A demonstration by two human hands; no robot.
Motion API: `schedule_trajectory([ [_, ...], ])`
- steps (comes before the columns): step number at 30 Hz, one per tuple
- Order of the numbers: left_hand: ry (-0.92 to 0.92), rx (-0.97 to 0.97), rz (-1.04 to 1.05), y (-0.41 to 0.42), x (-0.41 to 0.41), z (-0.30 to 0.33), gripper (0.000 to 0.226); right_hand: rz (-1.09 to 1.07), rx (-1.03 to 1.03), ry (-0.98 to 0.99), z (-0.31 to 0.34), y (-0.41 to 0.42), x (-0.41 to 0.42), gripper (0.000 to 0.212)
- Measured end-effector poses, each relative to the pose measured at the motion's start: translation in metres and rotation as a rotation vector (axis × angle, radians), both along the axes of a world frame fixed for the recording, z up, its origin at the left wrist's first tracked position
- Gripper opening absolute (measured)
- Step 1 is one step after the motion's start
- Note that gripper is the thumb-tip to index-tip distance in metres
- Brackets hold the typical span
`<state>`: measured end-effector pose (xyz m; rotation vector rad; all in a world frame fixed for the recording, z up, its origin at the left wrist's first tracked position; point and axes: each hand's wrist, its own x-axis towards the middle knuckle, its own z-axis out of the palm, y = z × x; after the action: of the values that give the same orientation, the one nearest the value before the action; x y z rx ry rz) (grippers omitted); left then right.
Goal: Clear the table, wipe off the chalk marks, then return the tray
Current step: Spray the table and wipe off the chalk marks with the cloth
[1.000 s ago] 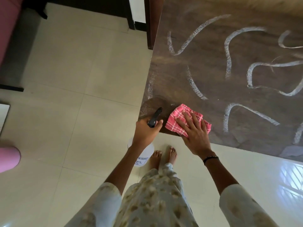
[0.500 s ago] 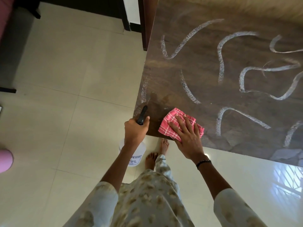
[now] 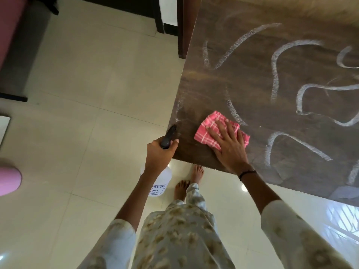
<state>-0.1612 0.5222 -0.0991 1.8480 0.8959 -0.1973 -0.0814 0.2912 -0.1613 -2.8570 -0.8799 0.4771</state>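
Note:
A dark wooden table fills the upper right, with several white chalk marks curving across its top. My right hand lies flat with straight fingers on a pink checked cloth, pressing it onto the table near the front left corner. My left hand grips a white spray bottle by its black trigger head, just off that corner. No tray is in view.
Pale glossy floor tiles spread to the left and below. My bare feet stand at the table's front edge. A dark door frame rises behind the table's left edge. Pink furniture sits at the far left.
My right hand has slid the pink cloth a little further onto the table, away from the front edge. The left hand keeps holding the spray bottle by the corner.

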Motion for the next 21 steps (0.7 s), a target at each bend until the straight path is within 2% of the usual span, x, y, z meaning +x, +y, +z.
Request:
schedule_trajectory([
  [4, -0.025, -0.095, 0.060, 0.006, 0.001, 0.005, 0.030, -0.023, 0.000, -0.046, -0.005, 0.062, 0.046, 0.059],
  [8, -0.056, -0.090, 0.052, 0.009, 0.002, 0.008, 0.034, 0.123, 0.016, -0.086, -0.006, 0.125, 0.040, 0.058],
  [11, -0.057, -0.077, 0.058, 0.012, 0.005, 0.008, 0.037, 0.265, 0.084, -0.108, -0.003, 0.117, -0.002, 0.053],
  [14, -0.051, -0.072, 0.049, 0.013, 0.012, 0.011, 0.033, 0.377, 0.042, -0.104, -0.003, 0.063, -0.025, 0.062],
  [18, -0.047, -0.070, 0.037, 0.011, 0.022, 0.012, 0.030, 0.288, -0.034, -0.078, -0.002, 0.009, 0.010, 0.062],
  [21, -0.047, -0.092, 0.039, 0.008, 0.031, 0.012, 0.030, 0.068, -0.030, -0.070, -0.004, 0.035, 0.063, 0.059],
])
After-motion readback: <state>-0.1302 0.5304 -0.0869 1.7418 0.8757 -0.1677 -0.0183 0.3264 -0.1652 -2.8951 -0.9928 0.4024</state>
